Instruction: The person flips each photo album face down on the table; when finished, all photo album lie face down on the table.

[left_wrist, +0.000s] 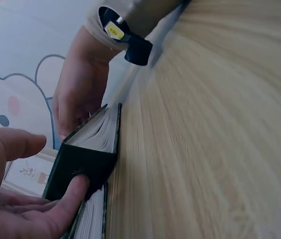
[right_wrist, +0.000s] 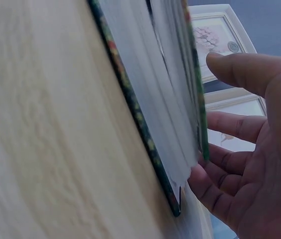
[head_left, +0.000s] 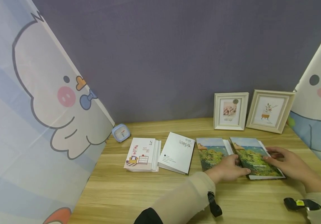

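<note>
A photo album (head_left: 257, 158) with a painted garden cover lies on the wooden table between both hands. My left hand (head_left: 227, 169) is at its spine; in the left wrist view one fingertip (left_wrist: 80, 185) touches the dark green spine. At the opposite edge is my right hand (head_left: 289, 163), its fingers (right_wrist: 212, 191) against the page edges and its thumb (right_wrist: 240, 69) raised off the cover in the right wrist view. A second album (head_left: 212, 152) with the same cover lies just left, partly hidden behind my left hand.
Further left lie a white album (head_left: 177, 152) set at an angle and another white album (head_left: 140, 154) with a furniture drawing. A small blue clock (head_left: 121, 133) stands at the back left. Two picture frames, one white (head_left: 216, 112) and one cream (head_left: 285, 113), stand at the back right.
</note>
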Tool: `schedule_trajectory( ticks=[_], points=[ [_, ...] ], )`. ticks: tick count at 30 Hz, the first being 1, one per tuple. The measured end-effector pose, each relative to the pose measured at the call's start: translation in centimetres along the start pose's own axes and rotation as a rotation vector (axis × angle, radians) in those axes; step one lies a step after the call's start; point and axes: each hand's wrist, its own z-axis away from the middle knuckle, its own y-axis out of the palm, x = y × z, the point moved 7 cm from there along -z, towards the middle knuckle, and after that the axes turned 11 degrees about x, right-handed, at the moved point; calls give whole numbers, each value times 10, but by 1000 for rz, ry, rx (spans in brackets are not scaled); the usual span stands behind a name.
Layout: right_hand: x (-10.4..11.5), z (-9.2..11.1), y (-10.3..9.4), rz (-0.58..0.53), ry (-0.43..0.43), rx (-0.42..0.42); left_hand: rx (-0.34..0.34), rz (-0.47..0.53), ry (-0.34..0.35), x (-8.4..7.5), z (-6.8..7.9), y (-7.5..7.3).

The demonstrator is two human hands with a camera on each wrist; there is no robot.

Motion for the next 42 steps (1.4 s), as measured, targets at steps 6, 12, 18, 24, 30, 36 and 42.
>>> schedule_trajectory(
  ticks=[6, 12, 18, 24, 30, 36, 42],
  points=[
    [2, 1, 2, -10, 1, 7, -43, 12, 53, -4, -2, 3],
    [3, 1, 1, -13, -1, -2, -70, 144, 67, 0, -5, 8],
    [3, 0, 2, -20, -5, 6, -106, 139, 42, -3, -5, 9],
    [5, 0, 3, -20, -16, 4, -105, 258, 19, 0, -3, 11],
    [5, 1, 5, -29, -12, 13, -78, 457, 59, 3, -4, 10],
    [4, 1, 4, -35, -10, 19, -86, 566, 87, 6, -7, 11],
    [-2, 1, 2, -52, 28, 28, -89, 544, 106, 8, -5, 10]
  ],
)
